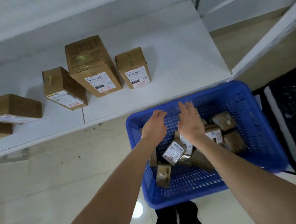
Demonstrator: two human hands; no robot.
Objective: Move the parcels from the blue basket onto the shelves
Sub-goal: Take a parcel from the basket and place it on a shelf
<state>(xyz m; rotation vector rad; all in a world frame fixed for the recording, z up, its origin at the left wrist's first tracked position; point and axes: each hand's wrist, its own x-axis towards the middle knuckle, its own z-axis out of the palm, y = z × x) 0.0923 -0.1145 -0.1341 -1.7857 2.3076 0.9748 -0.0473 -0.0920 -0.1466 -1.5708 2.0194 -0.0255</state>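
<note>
bare forearms [122, 179] stretch out from me, left hand [154, 126] and right hand [191, 127] side by side over the blue basket [180, 201], fingers [182, 107] loose and gripping nothing. small brown parcels [173, 152] lie jumbled inside that basket. other boxes [93, 66] stand on the white shelf [175, 64] just beyond it.

Leftmost box [16, 106] cut off at frame edge. Right hand [191, 125] fingertips [181, 105] blurred, partly covering parcels [173, 152]. Label [99, 81] txt illegible.
</note>
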